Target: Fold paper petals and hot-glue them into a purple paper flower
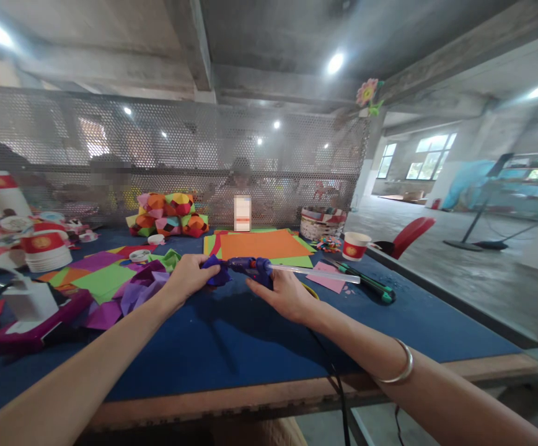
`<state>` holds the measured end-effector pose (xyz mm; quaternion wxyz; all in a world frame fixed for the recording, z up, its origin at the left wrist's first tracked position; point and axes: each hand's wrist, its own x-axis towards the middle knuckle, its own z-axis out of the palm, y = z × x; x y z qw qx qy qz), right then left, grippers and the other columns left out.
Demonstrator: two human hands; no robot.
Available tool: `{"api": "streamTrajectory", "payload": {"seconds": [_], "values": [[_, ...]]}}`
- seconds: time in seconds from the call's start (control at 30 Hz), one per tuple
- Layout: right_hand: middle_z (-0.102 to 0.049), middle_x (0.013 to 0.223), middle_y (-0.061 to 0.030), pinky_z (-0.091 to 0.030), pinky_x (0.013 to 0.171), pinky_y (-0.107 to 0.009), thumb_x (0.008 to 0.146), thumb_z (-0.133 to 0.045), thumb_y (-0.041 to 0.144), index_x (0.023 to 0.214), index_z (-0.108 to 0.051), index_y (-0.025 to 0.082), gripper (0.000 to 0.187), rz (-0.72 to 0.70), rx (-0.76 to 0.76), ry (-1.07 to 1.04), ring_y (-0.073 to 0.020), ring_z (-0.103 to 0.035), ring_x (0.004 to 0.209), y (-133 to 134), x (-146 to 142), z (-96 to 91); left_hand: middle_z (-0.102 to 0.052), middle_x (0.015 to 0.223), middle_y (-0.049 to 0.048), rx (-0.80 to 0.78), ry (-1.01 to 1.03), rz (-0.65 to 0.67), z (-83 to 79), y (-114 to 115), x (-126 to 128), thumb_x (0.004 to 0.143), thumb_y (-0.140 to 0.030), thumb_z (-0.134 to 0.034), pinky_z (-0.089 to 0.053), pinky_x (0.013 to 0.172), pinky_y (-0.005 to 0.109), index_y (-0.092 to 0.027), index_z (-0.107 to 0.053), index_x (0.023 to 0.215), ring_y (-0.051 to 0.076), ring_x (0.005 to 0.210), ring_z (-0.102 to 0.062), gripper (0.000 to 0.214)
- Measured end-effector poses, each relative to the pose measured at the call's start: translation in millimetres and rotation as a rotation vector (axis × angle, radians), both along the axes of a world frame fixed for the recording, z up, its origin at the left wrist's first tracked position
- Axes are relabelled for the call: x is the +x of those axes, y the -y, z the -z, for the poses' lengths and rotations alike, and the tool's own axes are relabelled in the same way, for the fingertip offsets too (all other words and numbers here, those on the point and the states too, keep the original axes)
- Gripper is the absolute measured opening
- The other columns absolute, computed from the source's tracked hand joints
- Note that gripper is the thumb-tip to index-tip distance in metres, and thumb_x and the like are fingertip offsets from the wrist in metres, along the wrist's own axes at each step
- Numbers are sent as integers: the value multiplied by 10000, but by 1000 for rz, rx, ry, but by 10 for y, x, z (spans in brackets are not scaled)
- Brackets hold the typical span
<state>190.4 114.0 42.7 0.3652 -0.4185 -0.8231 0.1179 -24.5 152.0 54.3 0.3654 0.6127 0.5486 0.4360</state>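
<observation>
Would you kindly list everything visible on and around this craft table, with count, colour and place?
blue plastic glue gun: one, blue, in right hand
clear glue stick: one, clear, in gun's back
small crumpled blue paper piece: one, blue-purple, in left hand
flat orange paper sheet: one, orange, table's far middle
crumpled purple paper: heap, purple, left of hands
red-and-white paper cup: one, red-and-white, far right
folded multicoloured paper balls: cluster, multicoloured, table's far side
blue table cover: one, dark blue, tabletop
grey metal mesh screen: one, grey, behind table
left hand: one, bare, on paper piece
right hand: one, bare, on gun
</observation>
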Motion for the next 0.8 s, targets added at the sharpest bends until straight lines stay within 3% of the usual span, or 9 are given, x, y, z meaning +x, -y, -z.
{"api": "streamTrajectory", "payload": {"seconds": [0.27,0.43,0.8], "values": [[-712,840,-48,-501,779,-342,918,-551,352,994,-715,184,247,-5,28,-4,-245,-657,905,-14,10,2,-668,568,-1,14,-8,-26,-11,-9,-9,637,-257,-727,-527,450,274,-150,-684,651,179,469,-640,116],[-718,898,-68,-501,773,-344,918,-553,346,1080,-707,161,290,-15,10,-14,-248,-661,898,-5,11,-9,-669,589,-5,14,10,-33,3,-16,-17,662,-244,-696,-564,477,299,-152,-683,672,186,496,-657,93],[-705,839,-44,-488,728,-315,916,-551,352,1041,-714,173,273,7,-2,-2,-228,-649,850,3,11,-19,-658,568,-15,41,30,-64,-31,-5,-22,604,-286,-742,-553,467,281,-152,-691,668,170,483,-636,158]]}}
